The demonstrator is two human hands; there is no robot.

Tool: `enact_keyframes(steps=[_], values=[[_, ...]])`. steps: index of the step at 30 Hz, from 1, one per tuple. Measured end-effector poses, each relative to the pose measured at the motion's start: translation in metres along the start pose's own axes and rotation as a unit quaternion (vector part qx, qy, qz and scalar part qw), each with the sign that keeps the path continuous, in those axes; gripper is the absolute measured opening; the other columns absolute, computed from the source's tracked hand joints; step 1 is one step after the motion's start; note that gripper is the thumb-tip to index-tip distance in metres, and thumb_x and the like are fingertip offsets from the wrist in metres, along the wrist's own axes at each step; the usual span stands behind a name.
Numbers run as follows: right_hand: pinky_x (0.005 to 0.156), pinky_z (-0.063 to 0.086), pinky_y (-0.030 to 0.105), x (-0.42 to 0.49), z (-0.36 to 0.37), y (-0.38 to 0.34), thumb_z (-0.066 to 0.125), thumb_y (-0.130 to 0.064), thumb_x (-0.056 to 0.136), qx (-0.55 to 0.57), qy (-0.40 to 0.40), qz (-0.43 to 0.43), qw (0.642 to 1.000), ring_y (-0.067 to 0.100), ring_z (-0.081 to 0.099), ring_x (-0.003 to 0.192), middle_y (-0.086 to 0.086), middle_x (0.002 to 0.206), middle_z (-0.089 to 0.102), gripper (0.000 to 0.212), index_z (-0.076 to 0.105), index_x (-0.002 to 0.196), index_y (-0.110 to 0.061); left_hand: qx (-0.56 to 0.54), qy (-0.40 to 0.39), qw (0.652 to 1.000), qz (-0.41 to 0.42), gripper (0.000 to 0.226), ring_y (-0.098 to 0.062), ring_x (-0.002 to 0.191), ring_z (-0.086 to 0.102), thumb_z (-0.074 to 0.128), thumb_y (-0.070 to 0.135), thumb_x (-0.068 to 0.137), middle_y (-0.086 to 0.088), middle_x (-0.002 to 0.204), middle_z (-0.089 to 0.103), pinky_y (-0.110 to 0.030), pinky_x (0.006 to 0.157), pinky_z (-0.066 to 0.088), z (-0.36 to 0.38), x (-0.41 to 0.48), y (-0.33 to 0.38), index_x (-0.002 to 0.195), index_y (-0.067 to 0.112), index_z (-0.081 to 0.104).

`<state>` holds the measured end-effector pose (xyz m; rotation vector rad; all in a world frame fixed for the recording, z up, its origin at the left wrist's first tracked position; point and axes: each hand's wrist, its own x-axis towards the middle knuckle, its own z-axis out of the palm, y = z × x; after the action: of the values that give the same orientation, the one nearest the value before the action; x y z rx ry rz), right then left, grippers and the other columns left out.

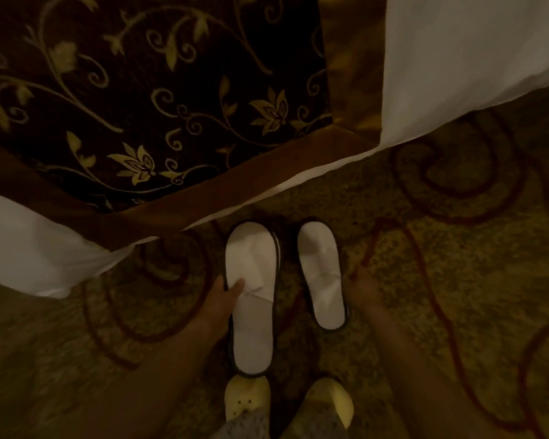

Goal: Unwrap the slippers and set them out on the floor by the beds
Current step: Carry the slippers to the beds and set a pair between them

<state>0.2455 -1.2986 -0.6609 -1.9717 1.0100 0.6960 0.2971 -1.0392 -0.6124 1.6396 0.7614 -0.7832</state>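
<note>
Found the left slipper (254, 327) and right slipper (322, 280) unwrapped on the carpet (441, 280) just off the corner of the bed (159, 90), toes toward it. Pinched the left one's outer edge in the grip of the left hand (221, 297), thumb on top; could not tell the grip of the right hand (362, 291) in the dimness. Probably called for a light slide, toes level, soles flat.

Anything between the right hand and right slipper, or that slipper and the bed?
Nothing visible. The right hand is just beside the right slipper; only carpet lies between it and the bed. The left hand holds the left slipper.
</note>
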Motion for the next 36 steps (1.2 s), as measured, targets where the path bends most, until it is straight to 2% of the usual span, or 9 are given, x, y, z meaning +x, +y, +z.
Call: enact_keyframes(steps=[3,6,9,12,16,20,23,29,36], values=[[0.109,0.031,0.035,-0.032,-0.014,-0.025,0.047,-0.016,0.096,-0.009,0.007,-0.155,0.988,0.032,0.042,0.13,0.021,0.143,0.042,0.048,0.036,0.138,0.002,0.108,0.006,0.994,0.027,0.054,-0.028,0.122,0.049,0.052,0.034,0.093,-0.009,0.142,0.046,-0.038,0.099,0.045,0.001,-0.023,0.015,0.142,0.02,0.034],[0.114,0.019,0.027,-0.072,-0.04,-0.067,0.048,-0.019,0.095,-0.046,0.021,-0.282,0.958,0.027,0.031,0.139,0.013,0.151,0.033,0.056,0.028,0.145,-0.004,0.204,-0.016,0.977,0.058,0.058,-0.031,0.127,0.045,0.049,0.04,0.093,-0.01,0.145,0.043,-0.049,0.107,0.04,0.004,-0.057,0.047,0.144,0.021,0.03],[0.116,0.013,0.028,-0.118,-0.077,-0.12,0.045,-0.027,0.096,-0.116,0.028,-0.397,0.91,0.022,0.02,0.144,0.007,0.156,0.023,0.059,0.023,0.147,-0.011,0.303,-0.032,0.947,0.101,0.06,-0.031,0.133,0.039,0.044,0.039,0.095,-0.012,0.15,0.036,-0.043,0.111,0.034,0.009,-0.1,0.087,0.147,0.016,0.024],[0.119,0.006,0.03,-0.166,-0.12,-0.167,0.045,-0.027,0.093,-0.222,0.032,-0.482,0.847,0.019,0.01,0.147,0.004,0.159,0.015,0.063,0.018,0.149,-0.015,0.403,-0.052,0.899,0.165,0.053,-0.026,0.131,0.043,0.041,0.033,0.098,-0.01,0.148,0.041,-0.034,0.104,0.037,0.011,-0.149,0.136,0.145,0.014,0.027],[0.119,0.004,0.036,-0.236,-0.179,-0.222,0.047,-0.025,0.092,-0.322,0.031,-0.512,0.796,0.02,0.018,0.145,0.004,0.154,0.029,0.055,0.031,0.145,-0.017,0.475,-0.047,0.835,0.273,0.049,-0.021,0.127,0.047,0.046,0.026,0.095,-0.004,0.143,0.047,-0.033,0.103,0.04,0.004,-0.223,0.208,0.142,0.021,0.035],[0.109,0.026,0.034,-0.311,-0.234,-0.277,0.047,-0.023,0.092,-0.336,0.072,-0.507,0.79,0.024,0.041,0.124,0.005,0.13,0.051,0.038,0.048,0.129,-0.018,0.509,-0.021,0.79,0.34,0.047,-0.021,0.126,0.045,0.044,0.029,0.095,0.0,0.14,0.049,-0.038,0.106,0.038,-0.016,-0.3,0.283,0.141,0.026,0.036],[0.101,0.033,0.033,-0.362,-0.268,-0.32,0.045,-0.023,0.093,-0.335,0.102,-0.509,0.787,0.022,0.043,0.117,0.004,0.124,0.053,0.032,0.049,0.125,-0.018,0.502,0.008,0.779,0.377,0.045,-0.021,0.124,0.046,0.043,0.029,0.096,0.0,0.137,0.051,-0.037,0.104,0.039,-0.037,-0.353,0.334,0.14,0.025,0.037],[0.096,0.031,0.034,-0.446,-0.304,-0.411,0.043,-0.022,0.093,-0.331,0.121,-0.549,0.758,0.024,0.042,0.117,0.006,0.123,0.051,0.029,0.05,0.121,-0.017,0.49,0.069,0.752,0.435,0.04,-0.022,0.117,0.051,0.045,0.027,0.096,-0.003,0.13,0.056,-0.039,0.099,0.042,-0.099,-0.442,0.419,0.135,0.023,0.042],[0.09,0.033,0.034,-0.526,-0.282,-0.497,0.043,-0.024,0.094,-0.317,0.145,-0.593,0.726,0.024,0.043,0.113,0.005,0.119,0.052,0.025,0.051,0.117,-0.016,0.445,0.096,0.76,0.463,0.04,-0.024,0.116,0.052,0.048,0.023,0.094,-0.006,0.131,0.057,-0.037,0.098,0.042,-0.201,-0.493,0.463,0.133,0.019,0.047]])
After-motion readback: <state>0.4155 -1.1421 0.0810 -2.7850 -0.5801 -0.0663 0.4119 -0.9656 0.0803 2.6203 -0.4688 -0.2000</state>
